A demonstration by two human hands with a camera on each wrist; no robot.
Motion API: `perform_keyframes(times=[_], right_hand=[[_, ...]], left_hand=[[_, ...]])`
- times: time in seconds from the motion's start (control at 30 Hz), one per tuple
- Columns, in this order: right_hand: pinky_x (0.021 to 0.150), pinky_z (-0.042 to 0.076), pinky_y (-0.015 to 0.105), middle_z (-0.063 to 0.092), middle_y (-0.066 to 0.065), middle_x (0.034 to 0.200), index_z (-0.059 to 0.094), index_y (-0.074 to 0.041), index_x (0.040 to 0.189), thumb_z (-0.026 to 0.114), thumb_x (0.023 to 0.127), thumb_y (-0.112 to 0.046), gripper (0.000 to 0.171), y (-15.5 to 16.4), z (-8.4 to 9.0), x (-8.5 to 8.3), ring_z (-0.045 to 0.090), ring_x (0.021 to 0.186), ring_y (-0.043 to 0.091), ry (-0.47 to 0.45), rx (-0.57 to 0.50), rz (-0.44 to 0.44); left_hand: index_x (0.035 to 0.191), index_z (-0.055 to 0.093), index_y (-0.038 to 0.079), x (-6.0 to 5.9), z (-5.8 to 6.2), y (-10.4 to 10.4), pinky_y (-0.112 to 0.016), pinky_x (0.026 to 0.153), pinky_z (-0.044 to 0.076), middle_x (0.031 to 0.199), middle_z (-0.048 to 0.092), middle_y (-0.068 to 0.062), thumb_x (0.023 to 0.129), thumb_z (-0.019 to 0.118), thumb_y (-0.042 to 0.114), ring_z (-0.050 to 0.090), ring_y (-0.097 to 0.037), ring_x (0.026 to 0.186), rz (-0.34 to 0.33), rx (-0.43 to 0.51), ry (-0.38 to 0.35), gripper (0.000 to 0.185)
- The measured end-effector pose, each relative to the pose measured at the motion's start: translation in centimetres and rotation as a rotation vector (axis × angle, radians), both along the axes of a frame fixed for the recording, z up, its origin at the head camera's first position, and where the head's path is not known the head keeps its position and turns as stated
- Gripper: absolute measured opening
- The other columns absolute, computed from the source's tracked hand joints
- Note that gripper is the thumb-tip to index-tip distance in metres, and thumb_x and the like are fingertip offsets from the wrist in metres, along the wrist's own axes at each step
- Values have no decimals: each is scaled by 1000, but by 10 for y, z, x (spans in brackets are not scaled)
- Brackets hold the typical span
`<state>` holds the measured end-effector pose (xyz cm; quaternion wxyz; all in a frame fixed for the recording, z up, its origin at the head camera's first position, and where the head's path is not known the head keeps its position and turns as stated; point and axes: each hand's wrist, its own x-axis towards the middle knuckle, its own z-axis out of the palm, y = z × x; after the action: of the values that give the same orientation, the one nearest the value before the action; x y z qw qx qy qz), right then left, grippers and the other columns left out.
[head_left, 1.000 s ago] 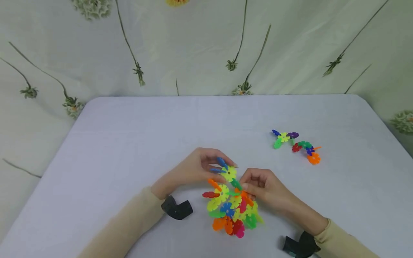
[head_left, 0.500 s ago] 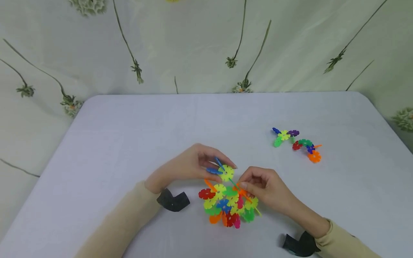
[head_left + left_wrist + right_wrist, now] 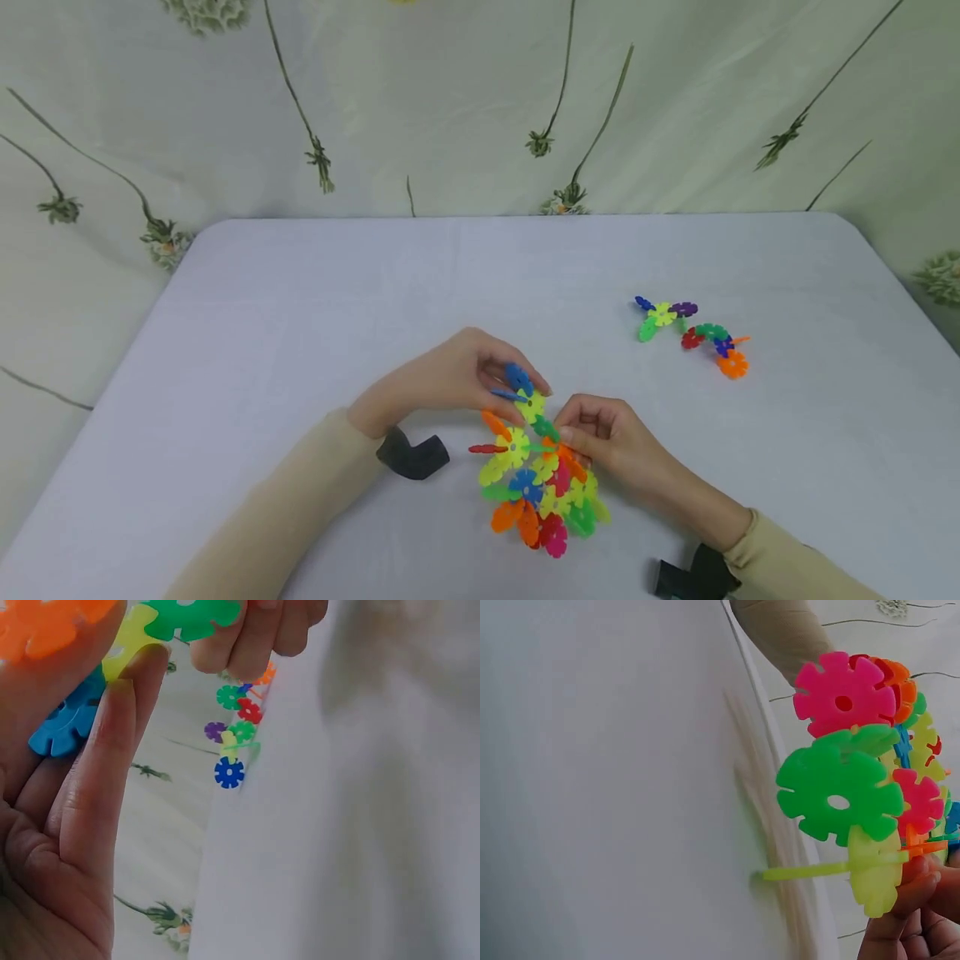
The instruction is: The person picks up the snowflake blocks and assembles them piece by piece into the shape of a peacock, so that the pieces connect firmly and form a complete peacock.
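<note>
A cluster of joined snowflake discs (image 3: 553, 502), notched plastic pieces in many colours, hangs between the two hands in the head view. My left hand (image 3: 453, 375) grips its upper end at a yellow disc (image 3: 531, 406) with blue discs (image 3: 518, 379) beside it. In the left wrist view a blue disc (image 3: 71, 720) lies against the left fingers. My right hand (image 3: 622, 437) pinches the cluster at an orange disc (image 3: 567, 460), close to a green disc (image 3: 545, 428) under the yellow one. Pink and green discs (image 3: 840, 795) face the right wrist camera.
Toward the back right of the white table (image 3: 337, 283) lie two small joined groups of discs, one with a yellow centre (image 3: 662, 314), the other with an orange end (image 3: 732, 364). Black camera mounts (image 3: 412, 454) sit at both wrists. A flower-patterned cloth (image 3: 450, 108) hangs behind.
The cluster tipped and turned in the hands, then swung back, so the red and blue discs show at different angles. Both hands keep their hold and shift only slightly.
</note>
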<state>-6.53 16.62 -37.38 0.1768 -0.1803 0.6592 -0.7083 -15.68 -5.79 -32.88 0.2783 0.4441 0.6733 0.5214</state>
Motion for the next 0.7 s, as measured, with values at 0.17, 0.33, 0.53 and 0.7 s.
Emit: perform_keyframes(times=[0.17, 0.33, 0.53, 0.7], right_hand=[[56, 44, 18, 55, 0, 70, 54, 14, 92, 56, 94, -8, 22, -2, -4, 2, 47, 59, 11, -125, -10, 2], [57, 44, 18, 56, 0, 71, 57, 9, 92, 57, 93, -8, 17, -4, -6, 2, 48, 59, 11, -157, -5, -36], [62, 51, 23, 58, 7, 74, 56, 10, 107, 60, 91, -4, 22, -9, -2, -2, 56, 60, 15, -56, 51, -57], [64, 55, 31, 60, 13, 77, 47, 12, 124, 61, 89, -1, 39, -12, 5, -3, 63, 63, 18, 49, 75, 25]], left_hand=[[103, 67, -2, -2, -5, -1, -32, 79, 52, 102, 68, -7, 75, 77, 2, 64, -13, 92, -11, -38, 0, 30], [106, 67, -1, -5, -9, -1, -31, 81, 51, 105, 67, -6, 76, 76, 2, 62, -12, 96, -5, -47, 17, 31], [130, 51, -2, -14, 2, -1, -37, 89, 47, 118, 60, -15, 80, 72, 0, 60, -20, 103, -105, -11, -52, 54], [138, 41, -2, -18, 4, -3, -43, 87, 47, 122, 58, -16, 83, 67, -4, 59, -29, 105, -186, 39, -163, 60]])
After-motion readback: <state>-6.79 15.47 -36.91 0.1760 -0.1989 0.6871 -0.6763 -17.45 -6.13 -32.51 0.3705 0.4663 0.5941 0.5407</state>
